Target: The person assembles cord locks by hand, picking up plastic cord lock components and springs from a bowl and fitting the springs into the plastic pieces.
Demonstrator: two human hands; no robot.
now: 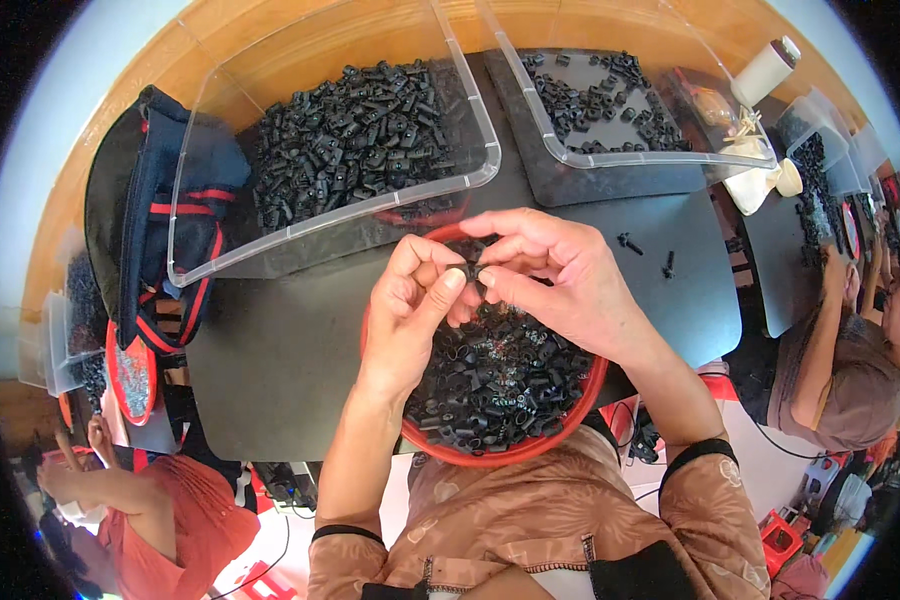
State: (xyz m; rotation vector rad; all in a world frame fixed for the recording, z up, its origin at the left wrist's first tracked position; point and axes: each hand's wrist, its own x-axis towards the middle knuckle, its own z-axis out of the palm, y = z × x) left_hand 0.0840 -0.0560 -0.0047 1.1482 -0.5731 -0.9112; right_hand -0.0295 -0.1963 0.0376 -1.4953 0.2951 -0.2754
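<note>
you pinch a small black piece [473, 272] between the fingertips of both hands, above a red basin [502, 459].

your left hand [407, 312] grips the piece with its thumb and curled fingers, and your right hand [562, 272] is closed on it from the other side, its thumb nearly meeting your left thumb; the fingers hide much of the piece. below your hands, black parts [500, 395] fill the basin, at the near edge of the dark table [280, 375]. beyond it stand a left clear bin [482, 178], heaped with black pieces, and a right clear bin [620, 160], more thinly filled. two loose pieces [669, 267] lie on the tabletop to your right.
</note>
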